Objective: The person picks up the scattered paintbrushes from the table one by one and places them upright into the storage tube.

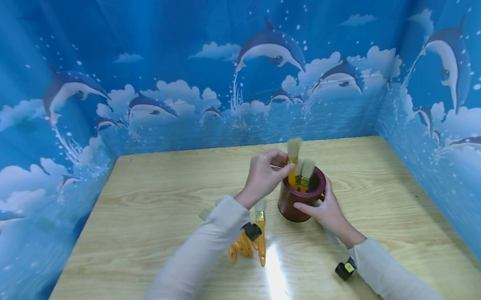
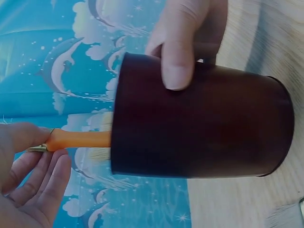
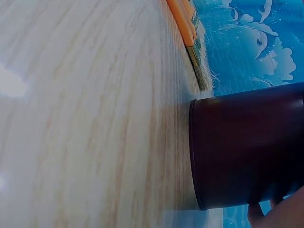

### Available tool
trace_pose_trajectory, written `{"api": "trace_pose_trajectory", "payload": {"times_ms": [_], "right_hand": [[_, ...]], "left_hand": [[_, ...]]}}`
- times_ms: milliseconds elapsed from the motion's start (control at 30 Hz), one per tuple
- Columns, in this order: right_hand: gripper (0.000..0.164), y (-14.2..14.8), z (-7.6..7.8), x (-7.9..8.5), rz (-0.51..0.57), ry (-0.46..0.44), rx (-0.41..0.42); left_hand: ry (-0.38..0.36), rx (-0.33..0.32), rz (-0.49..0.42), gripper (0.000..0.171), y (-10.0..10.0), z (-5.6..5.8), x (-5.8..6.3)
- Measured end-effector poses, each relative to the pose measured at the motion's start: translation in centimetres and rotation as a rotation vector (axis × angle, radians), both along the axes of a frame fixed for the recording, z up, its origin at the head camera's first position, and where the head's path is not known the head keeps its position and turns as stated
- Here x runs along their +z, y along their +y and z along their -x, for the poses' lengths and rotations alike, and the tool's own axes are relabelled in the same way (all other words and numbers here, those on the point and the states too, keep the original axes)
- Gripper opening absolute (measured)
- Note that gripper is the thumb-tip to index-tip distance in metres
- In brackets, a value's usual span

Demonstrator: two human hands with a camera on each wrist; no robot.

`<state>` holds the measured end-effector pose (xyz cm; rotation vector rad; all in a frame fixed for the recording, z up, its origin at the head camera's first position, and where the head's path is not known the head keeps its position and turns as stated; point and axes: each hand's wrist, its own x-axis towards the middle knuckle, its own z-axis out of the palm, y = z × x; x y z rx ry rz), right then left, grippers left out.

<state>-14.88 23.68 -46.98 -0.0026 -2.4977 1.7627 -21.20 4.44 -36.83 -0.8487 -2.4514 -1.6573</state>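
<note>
My left hand (image 1: 268, 173) pinches a paintbrush (image 1: 294, 148) by thumb and fingers near its metal ferrule. The brush stands bristles up, and its orange handle (image 2: 83, 139) reaches down past the rim into a dark maroon cup (image 1: 292, 204). Other paintbrushes (image 1: 307, 168) with pale bristles stand inside the cup, their lower handles hidden by its wall. On the cup's right side, my right hand (image 1: 327, 209) grips it, the thumb (image 2: 178, 66) lying against the outer wall. In the right wrist view only a little of that hand shows, below the cup.
Left of the cup, a paintbrush (image 1: 261, 238) with an orange handle lies on the wooden table (image 1: 154, 189). Several more brushes (image 1: 241, 246) lie beside it, partly covered by my left forearm. A blue dolphin-print curtain (image 1: 200, 68) surrounds the table's back and sides.
</note>
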Motion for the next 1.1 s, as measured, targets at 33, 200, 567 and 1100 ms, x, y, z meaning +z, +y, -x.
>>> {"api": "trace_pose_trajectory", "payload": {"times_ms": [33, 200, 567, 1100], "right_hand": [[0.106, 0.0, 0.0, 0.0, -0.002, 0.0, 0.0], [0.106, 0.0, 0.0, 0.0, -0.003, 0.001, 0.001], [0.104, 0.0, 0.0, -0.2, 0.004, 0.011, 0.006], [0.108, 0.0, 0.0, -0.2, 0.015, -0.048, -0.002]], "left_hand": [[-0.002, 0.003, 0.011, 0.017, 0.1, 0.0, -0.2], [-0.029, 0.015, 0.049, 0.016, 0.2, -0.1, -1.1], [-0.049, 0.023, 0.063, 0.018, -0.3, 0.0, -1.4], [-0.305, 0.169, 0.011, 0.024, -7.2, 1.3, -2.8]]}}
